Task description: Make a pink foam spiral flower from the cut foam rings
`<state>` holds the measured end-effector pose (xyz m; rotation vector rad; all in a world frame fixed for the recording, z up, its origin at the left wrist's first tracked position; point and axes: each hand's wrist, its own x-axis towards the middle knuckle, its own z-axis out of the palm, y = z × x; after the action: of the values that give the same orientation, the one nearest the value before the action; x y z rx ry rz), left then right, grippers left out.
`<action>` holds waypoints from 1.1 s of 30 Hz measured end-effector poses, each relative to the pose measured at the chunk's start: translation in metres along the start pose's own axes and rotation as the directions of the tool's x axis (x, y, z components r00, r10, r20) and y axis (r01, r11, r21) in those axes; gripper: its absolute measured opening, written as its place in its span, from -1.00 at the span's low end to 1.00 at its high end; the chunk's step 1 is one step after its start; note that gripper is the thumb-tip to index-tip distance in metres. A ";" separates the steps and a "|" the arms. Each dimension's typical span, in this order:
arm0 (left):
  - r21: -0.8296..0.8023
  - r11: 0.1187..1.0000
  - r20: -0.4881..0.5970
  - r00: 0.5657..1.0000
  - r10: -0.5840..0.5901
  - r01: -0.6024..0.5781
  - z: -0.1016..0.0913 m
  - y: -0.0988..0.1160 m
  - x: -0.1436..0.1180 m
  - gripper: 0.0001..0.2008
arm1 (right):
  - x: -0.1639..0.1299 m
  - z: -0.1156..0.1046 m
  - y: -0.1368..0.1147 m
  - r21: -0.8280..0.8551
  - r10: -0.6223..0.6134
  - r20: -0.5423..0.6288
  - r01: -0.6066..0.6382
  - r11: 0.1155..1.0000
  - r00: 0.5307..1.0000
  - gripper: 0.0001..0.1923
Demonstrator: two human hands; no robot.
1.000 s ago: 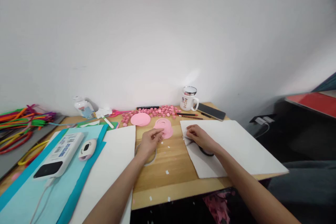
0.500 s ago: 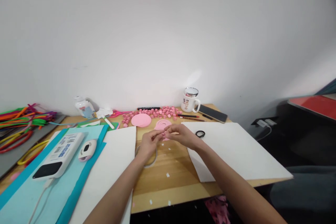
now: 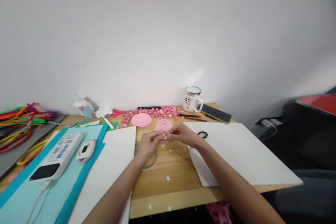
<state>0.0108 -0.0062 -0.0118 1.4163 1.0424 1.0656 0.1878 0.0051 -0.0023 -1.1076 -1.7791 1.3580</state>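
My left hand (image 3: 150, 142) and my right hand (image 3: 183, 135) meet over the wooden table, fingertips almost touching. Both are closed in a pinch around a small piece of pink paper (image 3: 164, 136), whose shape is mostly covered by the fingers. Just behind them lies a pink paper disc (image 3: 165, 123) with a curved cut in it. To its left are overlapping plain pink paper circles (image 3: 141, 120). A heap of small rolled pink paper pieces (image 3: 157, 112) spreads along the wall. Beneath my left wrist lies a thin grey ring (image 3: 152, 165), partly hidden.
White boards lie left (image 3: 112, 157) and right (image 3: 241, 154), the right one bearing a black ring (image 3: 202, 134). A lidded mug (image 3: 191, 103) and a phone (image 3: 216, 113) stand behind. A power bank (image 3: 57, 155) rests on blue sheets at left. Paper scraps dot the table (image 3: 178, 175).
My right hand's fingers have curled downward a little at the pink paper, while my left hand stays nearly in place. The camera view has shifted slightly.
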 end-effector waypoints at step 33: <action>-0.074 0.997 -0.103 0.995 -0.009 0.002 0.002 0.013 -0.005 -0.79 | 0.003 0.019 0.010 0.721 0.136 0.085 -0.155 0.675 0.987 -0.67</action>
<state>0.0120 -0.0124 0.0011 1.3101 1.0696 1.1724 0.1727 0.0010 -0.0168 -0.7751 -0.9708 1.9398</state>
